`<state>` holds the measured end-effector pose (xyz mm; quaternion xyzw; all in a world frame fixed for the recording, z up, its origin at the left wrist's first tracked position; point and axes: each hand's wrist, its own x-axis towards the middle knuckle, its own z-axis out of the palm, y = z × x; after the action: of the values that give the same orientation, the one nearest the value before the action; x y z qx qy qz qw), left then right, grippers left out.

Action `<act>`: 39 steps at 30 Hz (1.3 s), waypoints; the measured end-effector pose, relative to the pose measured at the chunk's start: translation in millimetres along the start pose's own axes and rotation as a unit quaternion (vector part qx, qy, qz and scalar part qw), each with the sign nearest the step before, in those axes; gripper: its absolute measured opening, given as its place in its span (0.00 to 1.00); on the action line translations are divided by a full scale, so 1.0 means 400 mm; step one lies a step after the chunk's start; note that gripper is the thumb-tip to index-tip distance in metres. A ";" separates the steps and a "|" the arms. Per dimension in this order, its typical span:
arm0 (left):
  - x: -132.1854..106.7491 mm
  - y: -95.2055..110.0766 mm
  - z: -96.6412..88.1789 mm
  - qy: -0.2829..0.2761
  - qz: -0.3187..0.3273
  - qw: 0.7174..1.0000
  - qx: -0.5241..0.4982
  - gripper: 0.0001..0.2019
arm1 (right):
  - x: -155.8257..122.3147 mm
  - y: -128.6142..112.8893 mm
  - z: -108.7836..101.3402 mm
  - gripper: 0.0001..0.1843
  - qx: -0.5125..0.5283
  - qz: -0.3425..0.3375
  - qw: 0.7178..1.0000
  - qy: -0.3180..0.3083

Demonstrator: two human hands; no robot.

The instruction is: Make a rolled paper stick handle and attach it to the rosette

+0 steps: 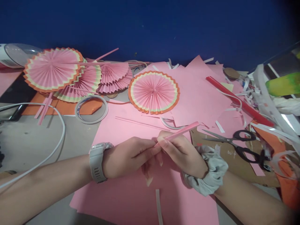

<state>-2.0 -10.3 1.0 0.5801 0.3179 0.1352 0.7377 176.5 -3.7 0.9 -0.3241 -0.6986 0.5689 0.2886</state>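
Observation:
A narrow, folded pink paper strip (185,129) is pinched between both hands above large pink sheets (112,193). My left hand (134,153), with a grey watch on its wrist, grips the strip's lower left end. Just beside it, my right hand (181,150) closes on the strip, which sticks out up and to the right past the thumb. The two hands meet at the fingertips. Beyond them lies a round pleated paper fan (154,92) in pink with yellow and orange rims. A white strip (158,206) rests on the pink paper below the hands.
More pleated fans (52,68) with paper stick handles are stacked at the left. A tape roll (91,109) lies near them, and a white cable (63,131) curves across the left. Black-handled scissors (243,140) rest on cardboard (217,159) at the right, among paper scraps and a red strip (239,101).

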 end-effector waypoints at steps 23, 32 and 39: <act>0.000 -0.007 -0.003 0.070 0.051 0.993 0.080 0.17 | 0.003 0.007 -0.003 0.20 -0.061 0.035 0.997 0.017; 0.002 -0.001 -0.003 0.099 0.064 0.989 0.092 0.17 | -0.001 0.006 -0.008 0.17 -0.034 0.031 0.994 0.101; 0.002 -0.009 -0.004 0.082 0.067 0.992 0.075 0.16 | 0.006 0.007 -0.006 0.18 -0.035 0.042 0.998 0.025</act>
<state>-2.8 -9.7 -3.0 0.6407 0.3472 0.2071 0.6528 177.1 0.0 -1.4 -0.3774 -0.6964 0.5472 0.2707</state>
